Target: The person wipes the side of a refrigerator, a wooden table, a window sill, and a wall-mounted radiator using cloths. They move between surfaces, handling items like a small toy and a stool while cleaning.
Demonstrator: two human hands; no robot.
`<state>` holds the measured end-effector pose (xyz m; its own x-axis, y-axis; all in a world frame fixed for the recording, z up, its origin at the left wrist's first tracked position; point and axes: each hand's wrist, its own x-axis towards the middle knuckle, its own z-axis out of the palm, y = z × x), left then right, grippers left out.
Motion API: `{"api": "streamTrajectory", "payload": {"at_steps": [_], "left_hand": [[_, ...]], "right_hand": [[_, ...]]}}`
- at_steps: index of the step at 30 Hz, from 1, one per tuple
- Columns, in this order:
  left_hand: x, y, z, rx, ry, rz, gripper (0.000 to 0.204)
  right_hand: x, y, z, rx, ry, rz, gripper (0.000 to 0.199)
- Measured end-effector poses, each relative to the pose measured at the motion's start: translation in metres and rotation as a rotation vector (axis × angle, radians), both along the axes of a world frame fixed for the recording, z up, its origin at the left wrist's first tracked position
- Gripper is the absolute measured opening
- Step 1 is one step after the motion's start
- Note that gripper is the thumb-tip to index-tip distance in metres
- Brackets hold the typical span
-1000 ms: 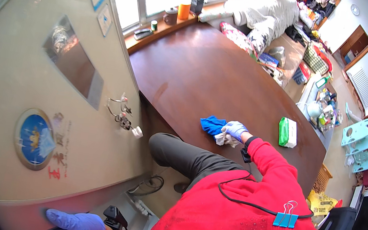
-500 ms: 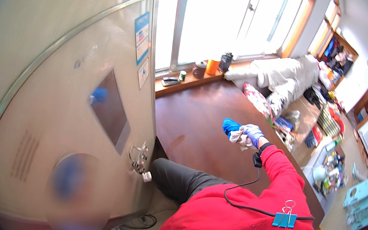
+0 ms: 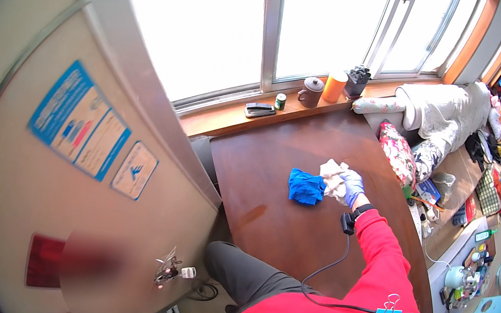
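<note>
A white cloth [image 3: 332, 176] is bunched in my right hand [image 3: 351, 187], which wears a thin lilac glove and reaches out over the dark brown tabletop [image 3: 287, 254]. Its fingers are closed round the fabric. Just left of it, a crumpled blue cloth [image 3: 306, 187] appears to lie on the wood, its edge close to or touching the white one. A black device [image 3: 348, 223] with a cable is strapped at my right wrist. My left hand is out of view.
On the window ledge stand a lidded brown mug [image 3: 312, 92], an orange cylinder [image 3: 335, 86] and a dark potted plant [image 3: 357, 82]. A beige panelled appliance [image 3: 59, 205] rises at left. A covered sofa [image 3: 445, 109] borders the table's far right.
The blue cloth, earlier gathered with the white one at my right hand, now sits lower and spread beside it. The view has swung, and the lilac patch at the bottom edge is gone.
</note>
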<state>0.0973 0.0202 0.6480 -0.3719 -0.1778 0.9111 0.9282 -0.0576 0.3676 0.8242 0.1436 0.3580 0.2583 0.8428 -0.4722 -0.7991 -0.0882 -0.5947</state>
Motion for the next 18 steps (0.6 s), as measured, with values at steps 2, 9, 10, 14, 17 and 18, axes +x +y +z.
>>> {"api": "streamTrajectory", "payload": {"at_steps": [2,9,10,14,17,18], "left_hand": [[0.04,0.001,0.004,-0.001,0.24,0.04,0.052],[0.192,0.062,-0.04,-0.626,0.673,-0.641,0.053],[0.217,0.074,-0.054,-0.744,0.681,-0.769,0.053],[0.304,0.14,-0.127,-1.101,0.419,-1.052,0.039],[0.355,0.183,-0.201,-1.158,0.34,-1.147,0.043],[0.369,0.194,-0.226,-1.173,0.358,-1.152,0.045]], "right_hand": [[0.024,0.003,0.003,0.046,0.171,-0.034,0.017],[0.089,0.013,-0.006,0.113,0.284,-0.199,0.019],[0.093,0.015,-0.011,0.045,0.115,-0.221,0.019],[0.106,0.027,-0.045,-0.237,-0.284,-0.4,0.021],[0.114,0.048,-0.089,-0.273,-0.612,-0.379,0.021],[0.104,0.06,-0.109,-0.219,-0.831,-0.359,0.021]]}}
